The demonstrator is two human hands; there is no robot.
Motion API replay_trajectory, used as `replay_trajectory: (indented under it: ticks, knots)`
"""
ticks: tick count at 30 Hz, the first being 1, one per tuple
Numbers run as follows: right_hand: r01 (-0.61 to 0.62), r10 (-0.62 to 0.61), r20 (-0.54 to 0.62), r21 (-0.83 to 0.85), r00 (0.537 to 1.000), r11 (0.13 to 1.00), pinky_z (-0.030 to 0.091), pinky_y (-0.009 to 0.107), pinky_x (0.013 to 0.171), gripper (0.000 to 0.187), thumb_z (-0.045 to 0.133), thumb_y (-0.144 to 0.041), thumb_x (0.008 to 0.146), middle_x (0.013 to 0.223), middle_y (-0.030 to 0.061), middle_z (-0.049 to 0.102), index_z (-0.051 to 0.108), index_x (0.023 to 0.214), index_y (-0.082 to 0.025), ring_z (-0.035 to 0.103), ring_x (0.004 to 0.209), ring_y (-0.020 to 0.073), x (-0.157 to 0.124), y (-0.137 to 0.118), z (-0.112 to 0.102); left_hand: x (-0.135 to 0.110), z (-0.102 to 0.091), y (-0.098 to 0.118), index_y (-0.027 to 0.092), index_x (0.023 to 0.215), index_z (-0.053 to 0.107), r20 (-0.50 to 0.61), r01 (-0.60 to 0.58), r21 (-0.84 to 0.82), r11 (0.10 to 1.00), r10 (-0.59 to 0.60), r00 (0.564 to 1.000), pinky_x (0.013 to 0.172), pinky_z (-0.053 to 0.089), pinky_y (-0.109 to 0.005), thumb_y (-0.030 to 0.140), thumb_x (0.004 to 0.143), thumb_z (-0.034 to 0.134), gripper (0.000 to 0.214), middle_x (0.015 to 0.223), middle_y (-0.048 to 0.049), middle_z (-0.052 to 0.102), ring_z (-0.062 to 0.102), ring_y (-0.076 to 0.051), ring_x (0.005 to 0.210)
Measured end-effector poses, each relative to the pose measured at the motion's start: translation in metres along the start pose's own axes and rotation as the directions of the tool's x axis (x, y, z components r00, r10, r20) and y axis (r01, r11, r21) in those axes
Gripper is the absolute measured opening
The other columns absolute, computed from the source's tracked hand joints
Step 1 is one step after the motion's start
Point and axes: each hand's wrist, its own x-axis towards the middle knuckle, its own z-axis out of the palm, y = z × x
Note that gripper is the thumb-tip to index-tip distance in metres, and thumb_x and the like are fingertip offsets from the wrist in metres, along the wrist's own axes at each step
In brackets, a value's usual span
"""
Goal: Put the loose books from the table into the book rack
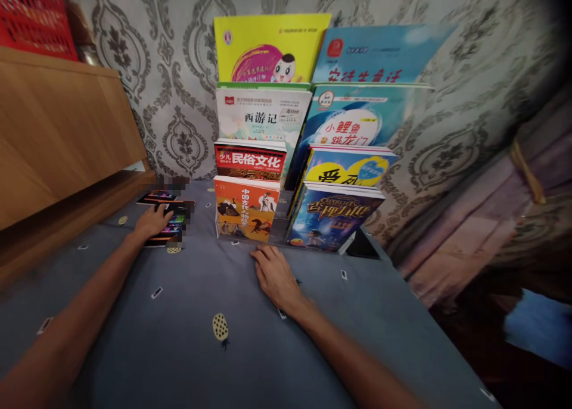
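Observation:
My left hand point(154, 220) rests on a dark book point(179, 219) with bright colored pictures, lying at the left of the cloth. Its fingers are stretched over the cover, and part of the book is blurred into blocks. My right hand point(274, 273) lies on the blue-grey cloth with its fingers extended, holding nothing. Just beyond it stands a clear tiered rack point(279, 230) of books in two columns. At its front are an orange book point(248, 209) on the left and a dark blue book point(333, 218) on the right.
Higher tiers hold a red book point(250, 161), a white book point(261, 114), a yellow book point(272, 40) and several blue ones. A wooden cabinet point(62, 129) with a red basket point(36, 22) borders the left. Patterned wall stands behind; a curtain point(482, 212) hangs right.

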Motion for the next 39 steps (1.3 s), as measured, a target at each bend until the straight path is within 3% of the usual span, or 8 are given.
replay_trajectory:
  ticks: [9, 15, 21, 25, 29, 33, 36, 39]
  knots:
    - [-0.007, 0.007, 0.039, -0.018, 0.999, 1.0, 0.047, 0.043, 0.102, 0.033, 0.046, -0.011, 0.095, 0.128, 0.0152, 0.063, 0.065, 0.121, -0.013, 0.054, 0.12, 0.0287, 0.002, -0.003, -0.002, -0.06, 0.009, 0.002, 0.019, 0.137, 0.05, 0.049, -0.222, 0.017, 0.975, 0.221, 0.974, 0.117, 0.034, -0.044, 0.046, 0.097, 0.034, 0.051, 0.151, -0.0108, 0.049, 0.041, -0.027, 0.143]
    - [-0.01, 0.01, 0.052, -0.001, 0.999, 1.0, 0.046, 0.042, 0.102, 0.034, 0.046, -0.012, 0.095, 0.13, 0.0158, 0.062, 0.065, 0.123, -0.014, 0.053, 0.121, 0.0284, 0.002, -0.003, -0.003, -0.126, 0.013, 0.015, 0.014, 0.144, 0.042, 0.002, -0.323, 0.058, 0.945, 0.324, 0.946, 0.12, 0.03, -0.045, 0.045, 0.1, 0.031, 0.055, 0.155, -0.0165, 0.041, 0.036, -0.029, 0.147]
    - [-0.013, 0.009, 0.07, 0.056, 0.997, 0.998, 0.045, 0.044, 0.103, 0.033, 0.045, -0.012, 0.095, 0.127, 0.0173, 0.063, 0.067, 0.12, -0.012, 0.052, 0.121, 0.0292, 0.001, -0.005, -0.005, -0.189, -0.028, 0.052, 0.018, 0.141, 0.047, 0.088, -0.332, 0.152, 0.931, 0.322, 0.943, 0.1, 0.049, -0.049, 0.045, 0.101, 0.034, 0.05, 0.147, -0.0174, 0.051, 0.058, -0.034, 0.128]
    - [-0.011, 0.005, 0.029, 0.195, 1.0, 0.981, 0.045, 0.044, 0.103, 0.035, 0.045, -0.01, 0.093, 0.12, 0.0145, 0.066, 0.066, 0.12, -0.014, 0.056, 0.116, 0.0269, 0.0, -0.004, -0.003, -0.22, -0.056, 0.088, 0.012, 0.131, 0.058, 0.19, -0.392, 0.286, 0.874, 0.349, 0.918, 0.085, 0.054, -0.045, 0.05, 0.1, 0.04, 0.052, 0.122, -0.019, 0.065, 0.067, -0.036, 0.11]
    - [-0.071, 0.078, -0.005, 0.348, 0.997, 0.935, 0.045, 0.043, 0.105, 0.04, 0.04, -0.007, 0.092, 0.12, 0.0134, 0.068, 0.064, 0.123, -0.014, 0.058, 0.116, 0.0244, -0.004, -0.002, -0.003, -0.238, -0.062, 0.117, 0.014, 0.117, 0.067, 0.22, -0.499, 0.266, 0.825, 0.452, 0.864, 0.084, 0.053, -0.042, 0.045, 0.101, 0.043, 0.042, 0.111, -0.016, 0.066, 0.068, -0.032, 0.101]
    - [-0.079, 0.101, -0.048, 0.339, 0.994, 0.938, 0.047, 0.045, 0.103, 0.037, 0.04, -0.01, 0.093, 0.119, 0.0129, 0.069, 0.065, 0.12, -0.015, 0.061, 0.113, 0.0252, -0.016, -0.009, -0.013, -0.243, -0.052, 0.133, 0.017, 0.116, 0.068, 0.205, -0.567, 0.114, 0.815, 0.54, 0.817, 0.079, 0.054, -0.039, 0.036, 0.101, 0.043, 0.035, 0.11, -0.0126, 0.063, 0.069, -0.026, 0.089]
    - [0.04, -0.019, -0.091, 0.233, 0.996, 0.972, 0.046, 0.047, 0.104, 0.035, 0.043, -0.011, 0.094, 0.123, 0.0132, 0.068, 0.067, 0.119, -0.017, 0.058, 0.12, 0.0267, -0.028, -0.026, -0.02, -0.242, -0.038, 0.137, 0.018, 0.119, 0.067, 0.13, -0.602, -0.023, 0.798, 0.6, 0.789, 0.082, 0.054, -0.039, 0.031, 0.099, 0.046, 0.032, 0.11, -0.0108, 0.061, 0.067, -0.025, 0.093]
    - [0.19, -0.191, -0.011, 0.182, 0.982, 0.965, 0.042, 0.046, 0.112, 0.042, 0.044, -0.008, 0.092, 0.136, 0.015, 0.062, 0.06, 0.131, -0.014, 0.052, 0.132, 0.0255, -0.038, -0.047, -0.02, -0.241, -0.025, 0.135, 0.017, 0.114, 0.068, 0.024, -0.63, -0.103, 0.77, 0.635, 0.772, 0.088, 0.053, -0.04, 0.025, 0.096, 0.048, 0.028, 0.11, -0.0109, 0.061, 0.063, -0.026, 0.102]
